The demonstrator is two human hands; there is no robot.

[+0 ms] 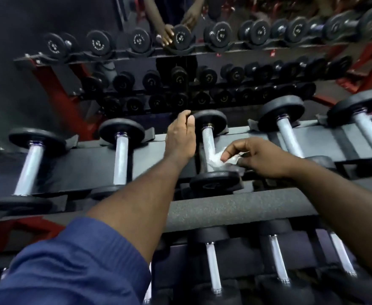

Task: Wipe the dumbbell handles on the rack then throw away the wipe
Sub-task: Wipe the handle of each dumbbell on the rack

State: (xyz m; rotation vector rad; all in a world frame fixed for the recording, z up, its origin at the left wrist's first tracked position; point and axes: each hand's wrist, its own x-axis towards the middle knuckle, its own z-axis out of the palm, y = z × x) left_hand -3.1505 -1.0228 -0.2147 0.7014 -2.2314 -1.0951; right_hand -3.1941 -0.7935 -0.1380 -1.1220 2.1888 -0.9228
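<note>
The right hand bends in, its grip pinching the white wipe onto the near end of the dumbbell handle. The handle lies on the rack, pointing away from near to far. Just left of that grip, the left hand stretches forward with fingers curled; I cannot tell if they hold anything.

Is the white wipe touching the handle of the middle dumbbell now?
Touching. The head view shows the wipe, pinched by the right hand, lying against the lower part of the handle, with no gap between them.
</note>
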